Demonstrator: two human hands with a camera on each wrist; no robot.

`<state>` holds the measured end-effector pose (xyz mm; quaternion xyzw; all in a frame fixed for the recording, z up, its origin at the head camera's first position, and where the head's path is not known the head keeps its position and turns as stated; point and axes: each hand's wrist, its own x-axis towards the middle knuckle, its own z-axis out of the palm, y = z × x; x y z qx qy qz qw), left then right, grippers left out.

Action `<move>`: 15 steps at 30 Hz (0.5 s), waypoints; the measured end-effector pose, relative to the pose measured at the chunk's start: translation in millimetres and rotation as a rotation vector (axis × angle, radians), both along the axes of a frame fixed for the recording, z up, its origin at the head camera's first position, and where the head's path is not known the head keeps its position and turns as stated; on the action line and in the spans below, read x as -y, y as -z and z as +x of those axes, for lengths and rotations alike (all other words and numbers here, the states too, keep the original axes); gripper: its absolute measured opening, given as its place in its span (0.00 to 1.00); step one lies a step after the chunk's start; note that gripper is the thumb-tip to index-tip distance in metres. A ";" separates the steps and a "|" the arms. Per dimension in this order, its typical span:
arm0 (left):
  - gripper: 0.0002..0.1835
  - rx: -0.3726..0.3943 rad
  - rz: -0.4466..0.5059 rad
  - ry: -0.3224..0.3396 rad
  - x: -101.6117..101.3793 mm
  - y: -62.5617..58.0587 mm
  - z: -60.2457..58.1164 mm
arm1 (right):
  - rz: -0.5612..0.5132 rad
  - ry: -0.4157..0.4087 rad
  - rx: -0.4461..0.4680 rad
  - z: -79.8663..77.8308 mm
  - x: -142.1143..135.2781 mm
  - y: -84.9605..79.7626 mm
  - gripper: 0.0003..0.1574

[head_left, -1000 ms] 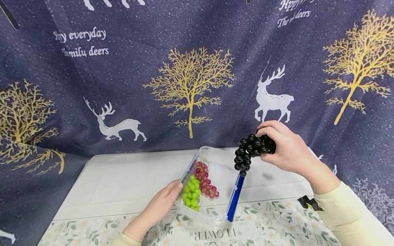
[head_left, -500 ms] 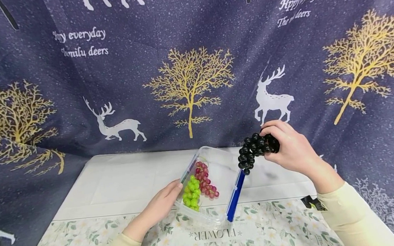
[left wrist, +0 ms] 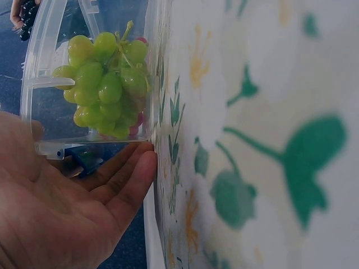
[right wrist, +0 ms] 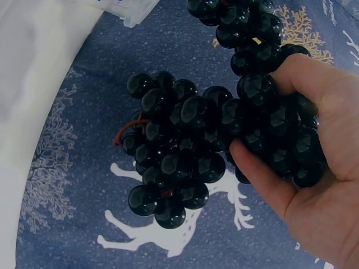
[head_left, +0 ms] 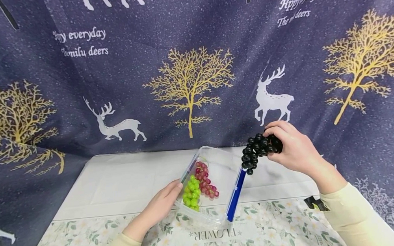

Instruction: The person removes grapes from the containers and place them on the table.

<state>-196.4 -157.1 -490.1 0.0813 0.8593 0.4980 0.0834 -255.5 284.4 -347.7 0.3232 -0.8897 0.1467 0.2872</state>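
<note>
A clear plastic container (head_left: pixel 222 168) with a blue side flap (head_left: pixel 236 196) stands in the middle of the table. Inside it, green grapes (head_left: pixel 191 194) lie beside red grapes (head_left: pixel 205 179). My left hand (head_left: pixel 162 203) rests against the container's left side; the left wrist view shows its fingers (left wrist: pixel 132 188) nearly straight along the outer wall. Up in the air, just right of the container, my right hand (head_left: pixel 293 145) grips a bunch of black grapes (right wrist: pixel 179 134) between thumb and fingers. The bunch's lower end hangs near the top of the blue flap.
A white cloth (head_left: pixel 117 182) covers the back of the table, and a floral mat (head_left: pixel 105 242) lies along the front. Directly behind the table hangs a dark blue curtain (head_left: pixel 168 121) printed with deer and trees.
My right hand has drifted slightly to the right with the black grapes, away from the container. The left hand, the container and the grapes in it have stayed put.
</note>
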 end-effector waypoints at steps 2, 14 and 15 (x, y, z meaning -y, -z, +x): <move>0.39 0.002 0.002 0.001 0.3 0.0 0.3 | 0.006 0.004 -0.001 -0.5 -1.4 1.0 0.35; 0.37 -0.009 0.013 0.007 0.9 0.6 -0.2 | 0.009 0.006 -0.002 0.0 -4.9 1.4 0.36; 0.37 -0.008 0.013 0.006 0.9 0.9 -0.4 | 0.009 0.009 0.001 0.0 -5.0 1.5 0.36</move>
